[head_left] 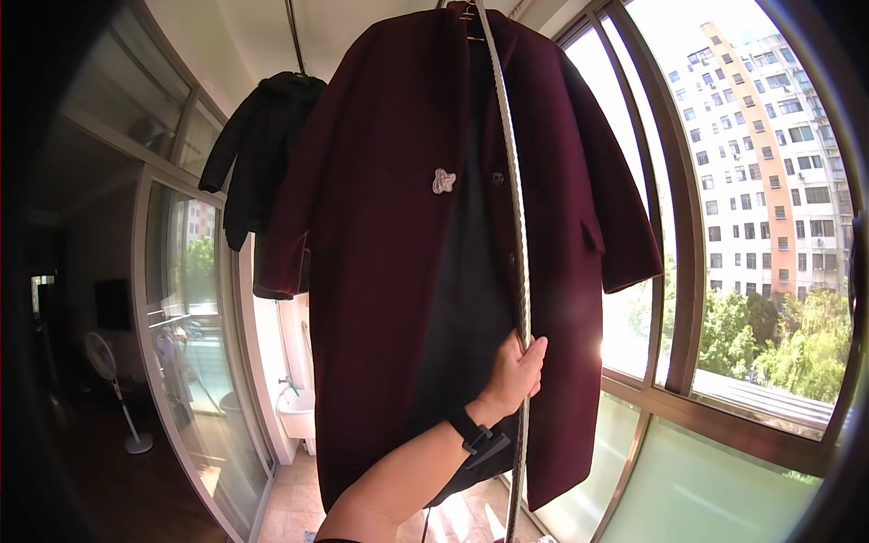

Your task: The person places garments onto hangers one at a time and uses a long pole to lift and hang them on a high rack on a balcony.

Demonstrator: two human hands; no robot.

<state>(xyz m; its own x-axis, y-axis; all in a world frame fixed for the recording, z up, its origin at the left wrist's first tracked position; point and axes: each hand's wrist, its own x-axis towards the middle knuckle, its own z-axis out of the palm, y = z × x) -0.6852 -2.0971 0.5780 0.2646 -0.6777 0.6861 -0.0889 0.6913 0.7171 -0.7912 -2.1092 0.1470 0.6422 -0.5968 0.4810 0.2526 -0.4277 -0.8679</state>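
My left hand, with a black watch at its wrist, is closed around a long silver pole with a twisted surface. The pole runs nearly upright from the lower edge to the coat's collar. Just behind it hangs a long dark maroon coat on a hanger. The coat is unfastened, showing a dark lining, and a pale star-shaped ornament sits on its front. Whether the pole's top hooks the hanger is hard to make out. My right hand is out of the picture.
A black jacket hangs farther back on the left. Sliding glass doors line the left side, with a standing fan in the dark room beyond. Brown-framed windows close the right side. A white basin stands behind.
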